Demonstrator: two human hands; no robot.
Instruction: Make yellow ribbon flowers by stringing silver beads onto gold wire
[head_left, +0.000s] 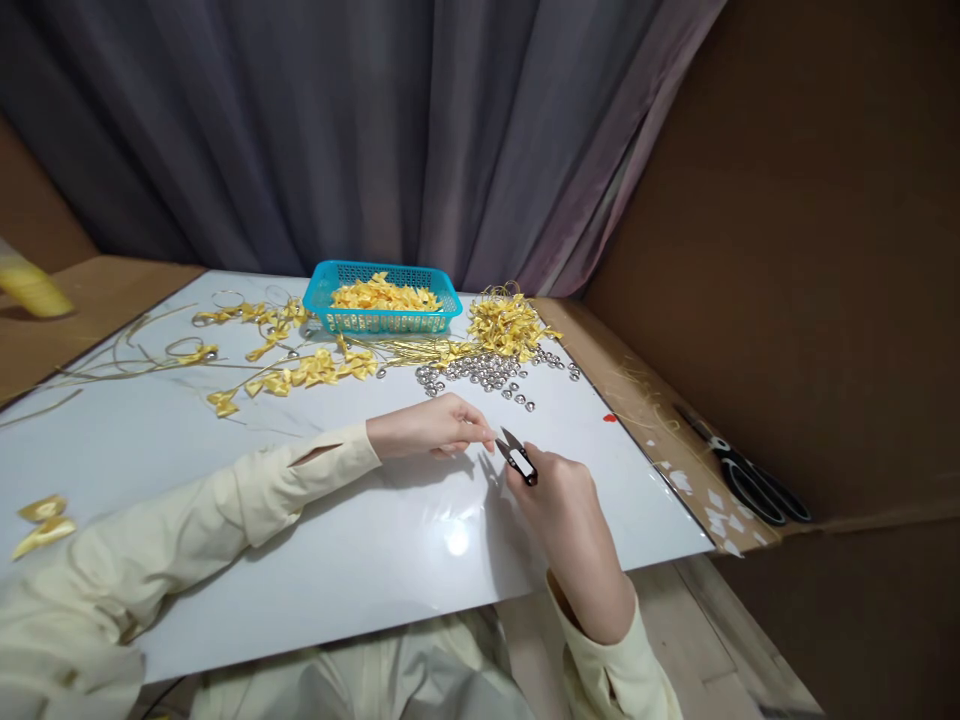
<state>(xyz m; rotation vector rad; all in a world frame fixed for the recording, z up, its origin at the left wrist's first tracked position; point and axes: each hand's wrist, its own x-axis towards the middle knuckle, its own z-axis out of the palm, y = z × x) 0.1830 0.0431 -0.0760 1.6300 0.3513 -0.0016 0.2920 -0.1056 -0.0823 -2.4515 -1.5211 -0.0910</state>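
My right hand (562, 500) is closed around small thread snips (519, 460), whose two dark blades stand slightly apart and point up and left. Just left of the blade tips, my left hand (442, 425) is closed in a pinch. What its fingertips hold is too small to make out. Beyond both hands lies a spread of shiny silver beads (487, 372). A heap of yellow ribbon bows (506, 325) with thin gold cords sits behind the beads. More yellow bows (311, 370) lie in a row beyond my left forearm.
A blue plastic basket (382, 322) full of yellow bows stands at the back of the white board (360, 560). Black-handled scissors (750, 480) and white scraps (716, 510) lie on the cardboard at right. Two yellow bows (45, 525) lie far left. A grey curtain (360, 130) hangs behind.
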